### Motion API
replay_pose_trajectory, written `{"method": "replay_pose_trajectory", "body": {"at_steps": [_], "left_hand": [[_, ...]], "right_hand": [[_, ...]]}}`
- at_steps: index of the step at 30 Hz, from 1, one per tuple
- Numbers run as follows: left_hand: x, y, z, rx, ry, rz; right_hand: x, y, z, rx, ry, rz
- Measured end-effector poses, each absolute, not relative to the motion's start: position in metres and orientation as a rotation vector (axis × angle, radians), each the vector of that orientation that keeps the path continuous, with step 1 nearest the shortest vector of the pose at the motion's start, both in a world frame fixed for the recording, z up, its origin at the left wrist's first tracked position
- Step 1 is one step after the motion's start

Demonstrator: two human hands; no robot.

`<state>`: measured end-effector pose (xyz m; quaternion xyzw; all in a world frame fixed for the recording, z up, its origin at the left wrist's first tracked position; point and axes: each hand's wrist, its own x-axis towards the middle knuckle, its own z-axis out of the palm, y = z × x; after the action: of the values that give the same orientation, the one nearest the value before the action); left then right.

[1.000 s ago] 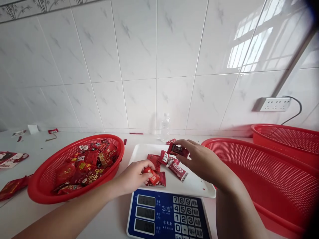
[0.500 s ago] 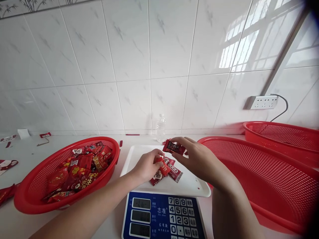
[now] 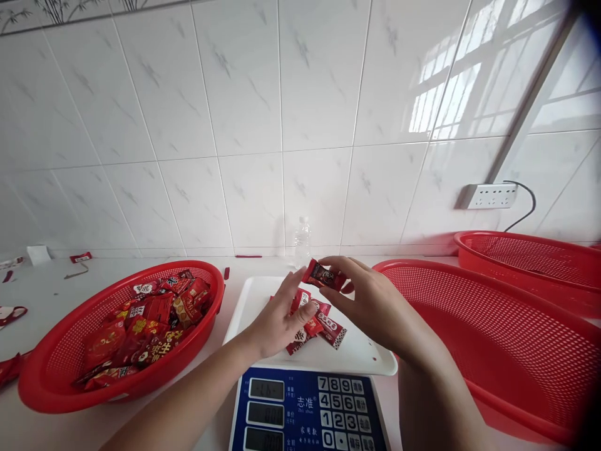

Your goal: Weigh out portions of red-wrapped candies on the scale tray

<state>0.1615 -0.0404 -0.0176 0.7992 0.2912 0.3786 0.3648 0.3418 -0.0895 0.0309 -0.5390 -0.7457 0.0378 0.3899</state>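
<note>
Between the fingers and thumb of my right hand [image 3: 364, 288] is a small dark-red wrapped candy [image 3: 323, 275], raised over the scale's tray. My left hand [image 3: 282, 319] is just left of it, fingers extended and thumb apart, with nothing gripped. Its fingertips come close to the candy's left end; whether they touch it I cannot tell. Under the hands, several red candy packets [image 3: 331, 330] lie in a loose pile on the white tray [image 3: 253, 294]. My left hand partly hides that pile. Nearest me is the scale's blue panel [image 3: 305, 410], with displays and number keys.
At left stands a red basket [image 3: 42, 382] holding many red snack packets [image 3: 145, 319]. Two more red baskets, a near one [image 3: 498, 326] and a far one [image 3: 526, 250], stand at right. Behind the tray, a clear bottle [image 3: 303, 241] stands by the tiled wall, which carries a power socket [image 3: 491, 196].
My left hand has let go of a red packet on the pile, opened its fingers and risen toward the candy. My right hand still holds that candy, almost unmoved.
</note>
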Motion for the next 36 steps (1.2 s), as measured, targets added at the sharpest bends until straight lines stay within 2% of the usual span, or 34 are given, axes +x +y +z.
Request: {"method": "replay_pose_trajectory", "body": {"at_steps": [4, 10, 14, 18, 24, 36], "left_hand": [[0.153, -0.060, -0.005, 1.563, 0.552, 1.084], [0.132, -0.063, -0.024, 1.020, 0.555, 1.341], [0.096, -0.045, -0.036, 0.902, 0.653, 1.466], [0.071, -0.034, -0.044, 0.758, 0.691, 1.463], [0.068, -0.046, -0.051, 0.852, 0.698, 1.342], [0.065, -0.048, -0.068, 1.297, 0.864, 1.598]], "right_hand": [[0.309, -0.089, 0.024, -1.217, -1.929, 0.215], [0.287, -0.089, 0.019, -1.079, -2.051, 0.424], [0.312, -0.084, 0.010, -1.370, -2.069, 0.322], [0.332, -0.082, -0.018, -1.489, -2.216, 0.398], [0.338, -0.078, -0.037, -1.489, -2.361, 0.340], [0.341, -0.065, -0.050, -1.331, -2.302, 0.055]]}}
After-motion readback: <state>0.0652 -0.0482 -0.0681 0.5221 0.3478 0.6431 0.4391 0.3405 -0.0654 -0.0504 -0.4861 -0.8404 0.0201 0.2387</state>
